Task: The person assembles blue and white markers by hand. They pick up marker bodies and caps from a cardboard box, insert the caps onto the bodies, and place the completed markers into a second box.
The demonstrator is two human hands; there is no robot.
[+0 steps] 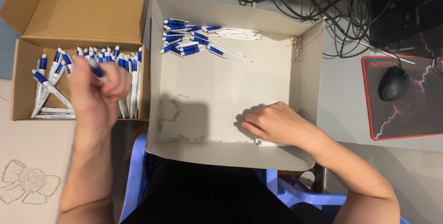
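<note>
While gripping one pen [98,71], left hand [94,95]; two boxes.

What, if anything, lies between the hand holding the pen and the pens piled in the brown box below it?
Nothing visible does. The left hand holds a blue and white pen in its fingers directly above the open brown box, whose flaps are folded back. The pens in the box lie uncovered.
</note>
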